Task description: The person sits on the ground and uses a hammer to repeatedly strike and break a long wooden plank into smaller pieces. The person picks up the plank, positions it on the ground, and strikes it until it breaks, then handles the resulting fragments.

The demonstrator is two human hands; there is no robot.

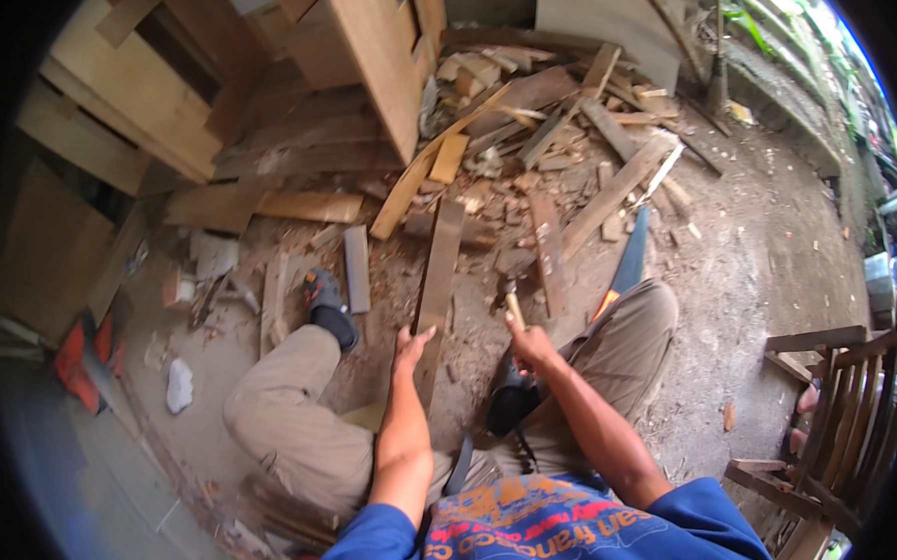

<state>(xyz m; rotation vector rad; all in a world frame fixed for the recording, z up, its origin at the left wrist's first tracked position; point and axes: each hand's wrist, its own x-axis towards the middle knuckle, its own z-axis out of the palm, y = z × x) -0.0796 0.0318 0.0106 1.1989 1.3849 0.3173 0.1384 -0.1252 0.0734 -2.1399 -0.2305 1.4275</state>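
My left hand [412, 348] grips the near part of a long brown wooden plank [440, 265], its thumb across the wood. The plank points away from me between my legs, its far end by a dark log-like piece [471, 231]. In my right hand [532, 346] is a hammer [513, 305], held by its light wooden handle. The hammer's dark head is up and forward of my fist, to the right of the plank and apart from it. Beyond my right knee lies a handsaw [631, 253] with a blue blade.
A heap of scrap wood [545, 124] covers the dirt floor ahead. Wooden cabinet panels [373, 62] stand at the far left. A short grey board [357, 268] lies near my left foot. Slatted wooden furniture [843, 417] is at the right. A red-and-black object [82, 364] sits at the left.
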